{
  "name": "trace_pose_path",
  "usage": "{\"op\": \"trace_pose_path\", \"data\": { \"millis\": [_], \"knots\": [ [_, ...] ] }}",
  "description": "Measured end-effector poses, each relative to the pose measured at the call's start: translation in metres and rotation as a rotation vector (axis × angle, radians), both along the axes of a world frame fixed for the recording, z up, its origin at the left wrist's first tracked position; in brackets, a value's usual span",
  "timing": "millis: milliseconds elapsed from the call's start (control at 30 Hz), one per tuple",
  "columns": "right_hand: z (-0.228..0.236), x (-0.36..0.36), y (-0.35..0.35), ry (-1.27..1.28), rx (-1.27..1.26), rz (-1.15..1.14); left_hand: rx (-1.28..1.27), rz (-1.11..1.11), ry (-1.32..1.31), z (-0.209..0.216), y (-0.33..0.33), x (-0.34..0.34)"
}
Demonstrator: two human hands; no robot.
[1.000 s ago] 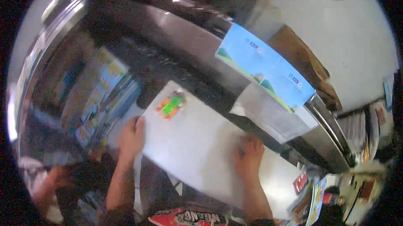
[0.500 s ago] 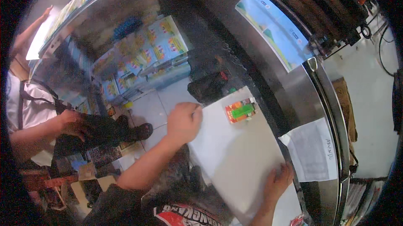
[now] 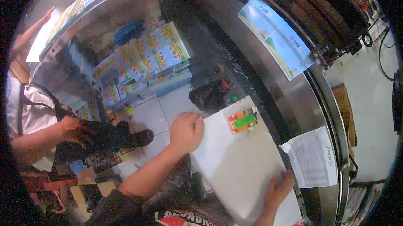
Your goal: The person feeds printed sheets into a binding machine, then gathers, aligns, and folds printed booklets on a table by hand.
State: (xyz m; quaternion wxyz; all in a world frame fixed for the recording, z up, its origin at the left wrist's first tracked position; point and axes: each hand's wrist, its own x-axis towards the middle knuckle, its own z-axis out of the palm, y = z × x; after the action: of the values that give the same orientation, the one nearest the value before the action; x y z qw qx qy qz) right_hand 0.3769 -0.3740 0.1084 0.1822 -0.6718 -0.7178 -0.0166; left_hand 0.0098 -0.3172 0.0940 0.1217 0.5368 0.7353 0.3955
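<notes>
A large white sheet [image 3: 239,163] lies in front of me on the edge of a steel machine bed [image 3: 294,100]. My left hand [image 3: 186,131] grips its upper left corner with curled fingers. My right hand [image 3: 278,190] presses flat on its lower right edge, fingers spread. An orange and green printed label [image 3: 242,120] sits near the top of the sheet.
A printed paper form [image 3: 312,163] and a blue and green poster [image 3: 275,37] lie on the steel bed. Stacks of colourful printed sheets [image 3: 142,62] stand on the tiled floor at left. Another person sits at far left, a hand [image 3: 73,129] on dark trousers.
The view has swung left and down across the frames. My left hand went from flat on the sheet to gripping its corner. My right hand stays on the lower edge.
</notes>
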Motion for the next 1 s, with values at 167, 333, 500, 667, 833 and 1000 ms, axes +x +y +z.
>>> {"op": "trace_pose_path", "data": {
  "millis": [167, 333, 500, 667, 833, 1000],
  "knots": [
    [-0.002, -0.005, -0.001, 0.083, -0.017, -0.040, 0.044, -0.008, 0.003, -0.004, 0.000, -0.003],
    [-0.007, 0.001, 0.004, 0.041, 0.069, -0.013, -0.117, -0.055, -0.075, 0.007, 0.002, -0.003],
    [0.000, -0.007, 0.003, -0.042, 0.031, -0.085, -0.218, -0.238, -0.536, 0.004, 0.084, -0.034],
    [-0.012, 0.011, -0.004, 0.002, 0.010, -0.081, -0.272, -0.297, -1.318, 0.053, 0.249, -0.002],
    [0.005, 0.002, -0.007, -0.015, -0.002, -0.040, -0.036, -0.173, -1.656, 0.081, 0.317, 0.039],
    [0.020, -0.002, -0.005, 0.065, 0.053, 0.012, 0.077, -0.118, -1.592, 0.107, 0.300, 0.035]
  ]
}}
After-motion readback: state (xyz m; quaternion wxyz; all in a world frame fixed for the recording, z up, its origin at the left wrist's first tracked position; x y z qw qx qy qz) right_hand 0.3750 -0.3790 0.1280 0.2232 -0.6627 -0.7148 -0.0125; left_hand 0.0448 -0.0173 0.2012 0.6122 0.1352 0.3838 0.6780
